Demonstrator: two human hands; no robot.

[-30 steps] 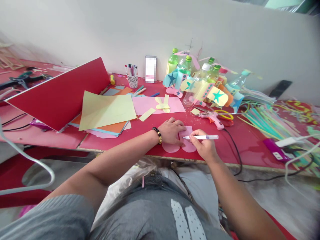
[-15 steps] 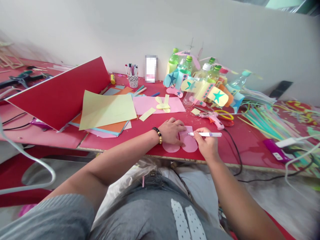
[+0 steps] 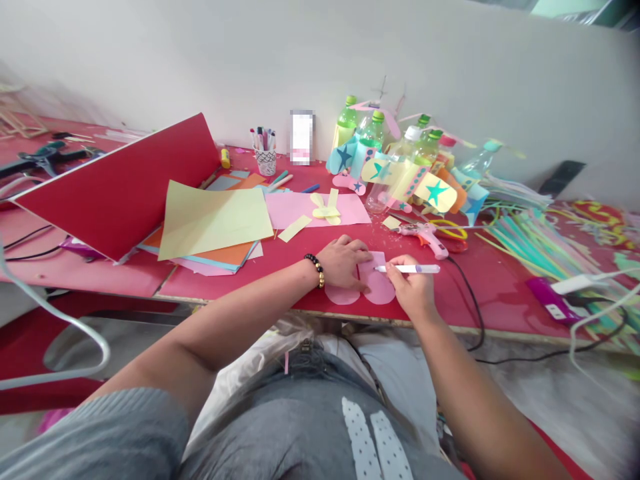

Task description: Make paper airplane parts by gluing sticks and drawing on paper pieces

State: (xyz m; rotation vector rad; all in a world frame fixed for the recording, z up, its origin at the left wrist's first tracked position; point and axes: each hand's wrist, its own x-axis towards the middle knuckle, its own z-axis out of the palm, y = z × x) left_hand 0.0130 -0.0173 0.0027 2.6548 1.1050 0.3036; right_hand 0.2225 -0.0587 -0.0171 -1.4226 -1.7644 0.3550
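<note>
My left hand (image 3: pixel 344 265) lies flat with its fingers spread, pressing pink paper cut-outs onto the red tabletop. One rounded pink piece (image 3: pixel 343 295) shows below that palm, and a second pink cut-out (image 3: pixel 379 290) lies just right of it, its upper part narrower than its round bottom. In my right hand (image 3: pixel 411 285) a white marker pen (image 3: pixel 423 269) is pinched, tilted almost level, with its tip on or just over the second cut-out. Whether the tip touches the paper I cannot tell. Behind the hands, yellow propeller-like paper strips (image 3: pixel 326 212) rest on a pink sheet (image 3: pixel 287 210).
A pink glue gun (image 3: pixel 427 238) with a black cord lies right of my hands, near yellow-handled scissors (image 3: pixel 450 230). Decorated plastic bottles (image 3: pixel 373 137) stand behind. To the left are stacked coloured sheets (image 3: pixel 215 223) and a leaning red board (image 3: pixel 150 180). A pen cup (image 3: pixel 266 162) stands near the wall.
The marker in my right hand has shifted very slightly, its back end a little further left. My left hand stays in place on the paper.
</note>
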